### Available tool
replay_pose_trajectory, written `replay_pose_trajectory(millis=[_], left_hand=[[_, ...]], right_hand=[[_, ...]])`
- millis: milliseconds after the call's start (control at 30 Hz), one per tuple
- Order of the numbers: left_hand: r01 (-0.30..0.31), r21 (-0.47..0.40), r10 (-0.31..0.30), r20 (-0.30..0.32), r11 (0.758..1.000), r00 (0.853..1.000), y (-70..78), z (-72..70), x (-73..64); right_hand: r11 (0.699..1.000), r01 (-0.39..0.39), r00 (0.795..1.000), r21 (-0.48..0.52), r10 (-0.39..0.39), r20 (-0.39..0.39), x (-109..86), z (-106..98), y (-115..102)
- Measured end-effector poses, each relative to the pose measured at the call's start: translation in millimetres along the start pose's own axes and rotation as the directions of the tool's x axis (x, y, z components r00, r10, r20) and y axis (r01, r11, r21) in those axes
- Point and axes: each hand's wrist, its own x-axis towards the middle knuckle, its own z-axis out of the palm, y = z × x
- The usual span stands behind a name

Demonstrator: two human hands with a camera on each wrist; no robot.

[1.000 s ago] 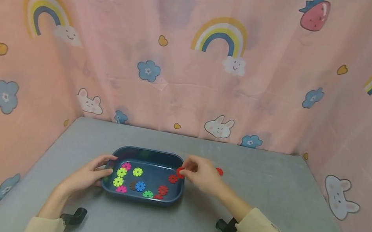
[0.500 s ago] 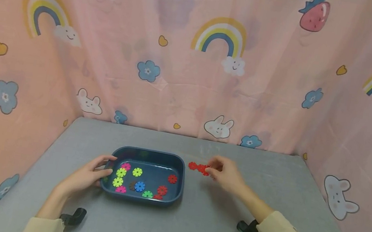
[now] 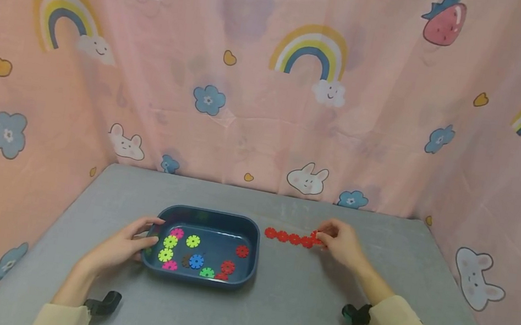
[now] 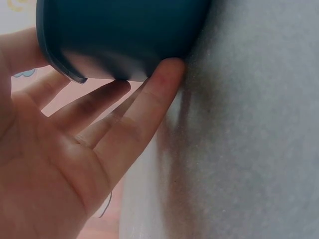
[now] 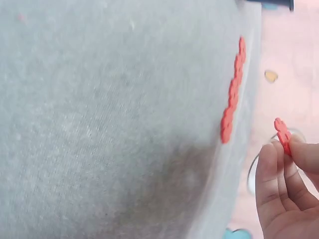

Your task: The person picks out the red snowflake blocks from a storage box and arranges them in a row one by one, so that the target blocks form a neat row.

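My left hand [image 3: 121, 243] holds the left end of a dark blue tray [image 3: 196, 280], its fingers against the outer wall [image 4: 124, 40] in the left wrist view. Several flower-shaped plastic discs lie inside: yellow [image 3: 192, 241], pink [image 3: 177, 233], blue [image 3: 196, 261], brown [image 3: 185, 260], green [image 3: 207, 272] and red [image 3: 242, 251]. Right of the tray, a row of red discs [image 3: 294, 239] runs edge to edge on the table. Over the row's right end, my right hand [image 3: 341, 244] pinches another red disc [image 5: 282, 135] between thumb and fingers, raised off the table in the right wrist view.
The grey table [image 3: 227, 324] ends at the back against a pink printed curtain [image 3: 243, 143], which also hangs along both sides. A black wrist mount [image 3: 103, 303] sits by the left sleeve, another black mount [image 3: 356, 314] by the right.
My right hand has carried the red disc from the tray's right edge rightward, along the red row to its far end. More of the row now shows. The left hand and tray stay put.
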Motion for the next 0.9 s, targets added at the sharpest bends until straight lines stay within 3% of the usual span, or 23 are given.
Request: replay_pose_trajectory(millis=[433,900], left_hand=[[-0.004,0.004,0.004,-0.009,1.0,1.0,-0.6,0.6,0.6],[-0.001,-0.009,0.001,-0.008,1.0,1.0,-1.1,0.7,1.9]], right_hand=[[0.986,-0.163,0.986,-0.042,0.165,0.028,9.2,5,22],[0.982,-0.163,0.985,-0.099,0.167,0.031,10.5,7,24]])
